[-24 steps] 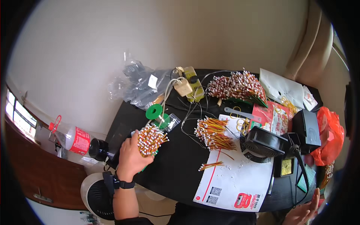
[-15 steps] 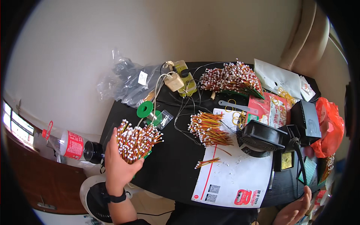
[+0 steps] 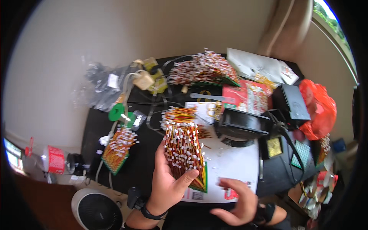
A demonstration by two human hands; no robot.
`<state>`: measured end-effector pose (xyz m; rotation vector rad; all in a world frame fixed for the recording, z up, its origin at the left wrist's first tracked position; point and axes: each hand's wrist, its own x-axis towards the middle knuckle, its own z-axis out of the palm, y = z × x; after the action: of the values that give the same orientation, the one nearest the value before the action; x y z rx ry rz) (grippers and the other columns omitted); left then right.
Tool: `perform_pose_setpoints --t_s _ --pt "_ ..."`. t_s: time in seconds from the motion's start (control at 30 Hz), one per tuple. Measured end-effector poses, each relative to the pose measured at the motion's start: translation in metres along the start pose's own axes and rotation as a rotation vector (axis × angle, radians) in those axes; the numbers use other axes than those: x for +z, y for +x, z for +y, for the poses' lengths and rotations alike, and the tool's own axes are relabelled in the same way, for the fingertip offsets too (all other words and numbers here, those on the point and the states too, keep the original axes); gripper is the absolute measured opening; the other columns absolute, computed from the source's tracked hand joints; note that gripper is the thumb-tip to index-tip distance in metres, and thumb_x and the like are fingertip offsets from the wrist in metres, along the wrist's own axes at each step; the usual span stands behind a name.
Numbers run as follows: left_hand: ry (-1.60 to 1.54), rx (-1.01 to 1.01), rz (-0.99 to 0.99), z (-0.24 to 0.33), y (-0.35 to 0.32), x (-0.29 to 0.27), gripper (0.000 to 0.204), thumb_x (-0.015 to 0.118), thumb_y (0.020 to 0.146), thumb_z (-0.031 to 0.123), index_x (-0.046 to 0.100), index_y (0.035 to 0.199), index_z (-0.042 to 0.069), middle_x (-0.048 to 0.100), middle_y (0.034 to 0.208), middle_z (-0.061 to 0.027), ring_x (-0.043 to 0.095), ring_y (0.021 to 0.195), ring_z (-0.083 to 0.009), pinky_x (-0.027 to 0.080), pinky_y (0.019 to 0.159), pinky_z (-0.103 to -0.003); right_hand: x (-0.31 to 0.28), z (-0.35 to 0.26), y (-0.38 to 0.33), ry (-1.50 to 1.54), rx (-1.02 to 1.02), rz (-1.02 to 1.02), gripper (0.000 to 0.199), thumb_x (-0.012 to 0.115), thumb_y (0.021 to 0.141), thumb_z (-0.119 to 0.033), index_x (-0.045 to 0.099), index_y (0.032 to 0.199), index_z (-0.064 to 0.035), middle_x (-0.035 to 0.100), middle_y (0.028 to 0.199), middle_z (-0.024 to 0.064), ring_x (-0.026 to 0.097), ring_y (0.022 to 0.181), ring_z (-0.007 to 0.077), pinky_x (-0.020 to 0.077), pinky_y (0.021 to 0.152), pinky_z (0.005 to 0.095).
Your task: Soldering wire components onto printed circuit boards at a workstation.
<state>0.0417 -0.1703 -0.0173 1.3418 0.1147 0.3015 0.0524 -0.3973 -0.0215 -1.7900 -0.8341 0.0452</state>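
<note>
Two bare hands work low in the view over a cluttered black tabletop (image 3: 145, 161). The left hand (image 3: 166, 184) has its grip clamped on a bundle of red-and-yellow wires (image 3: 185, 153) tipped with small white connectors; the thumb crosses the front of the bundle near its lower end and the fingers wrap behind it, so the wires fan upward above the palm. A dark wristband (image 3: 151, 212) sits on that wrist. The right hand (image 3: 235, 199) hovers just beside and below the bundle, its grip apart with fingers spread and curled, touching nothing that I can make out. The held bundle hangs over a white sheet of paper (image 3: 237, 165) lying on the tabletop near the front edge. To the left, a second wire bundle (image 3: 118, 147) lies flat on the tabletop, well apart from the hands. Behind the held bundle a third bundle (image 3: 179, 115) rests near a green spool (image 3: 117, 113), and a large heap of similar wires (image 3: 203, 69) lies at the far edge. A black box-like device (image 3: 243, 124) stands to the right of the paper, with an orange plastic bag (image 3: 318, 107) farther right. A round white fan (image 3: 96, 211) shows below the tabletop at lower left.
</note>
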Motion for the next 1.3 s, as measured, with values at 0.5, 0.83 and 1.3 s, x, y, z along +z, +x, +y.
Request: perform_pose_setpoints --t_s 0.5,0.83,1.3 --pt "-0.500 -0.433 0.028 -0.029 -0.016 0.012 0.058 0.063 0.089 -0.011 0.045 0.144 -0.006 0.061 0.137 -0.0176 0.061 0.126 -0.0266 0.046 0.111 -0.042 -0.013 0.029 -0.004 0.679 0.634 0.002 0.057 0.066 0.095 0.005 0.047 0.148 0.0065 0.064 0.131 0.0165 0.061 0.118 0.0166 0.0505 0.095 0.0292" --pt "-0.490 -0.433 0.081 -0.029 -0.018 0.015 0.055 0.063 0.088 -0.010 0.046 0.141 -0.007 0.064 0.131 -0.0187 0.065 0.120 -0.0264 0.050 0.106 -0.043 -0.007 0.038 -0.011 0.730 0.514 0.041 0.055 0.065 0.098 0.001 0.044 0.148 0.0092 0.062 0.133 0.0180 0.060 0.121 0.0184 0.0487 0.100 0.0304" --pt "-0.469 -0.400 0.049 -0.030 -0.020 0.016 0.060 0.066 0.089 -0.007 0.041 0.144 -0.009 0.062 0.134 -0.0199 0.064 0.121 -0.0269 0.050 0.106 -0.044 -0.012 0.034 -0.007 0.894 0.697 0.038 0.053 0.058 0.101 0.002 0.042 0.150 0.0088 0.064 0.132 0.0167 0.059 0.123 0.0180 0.0453 0.105 0.0315"
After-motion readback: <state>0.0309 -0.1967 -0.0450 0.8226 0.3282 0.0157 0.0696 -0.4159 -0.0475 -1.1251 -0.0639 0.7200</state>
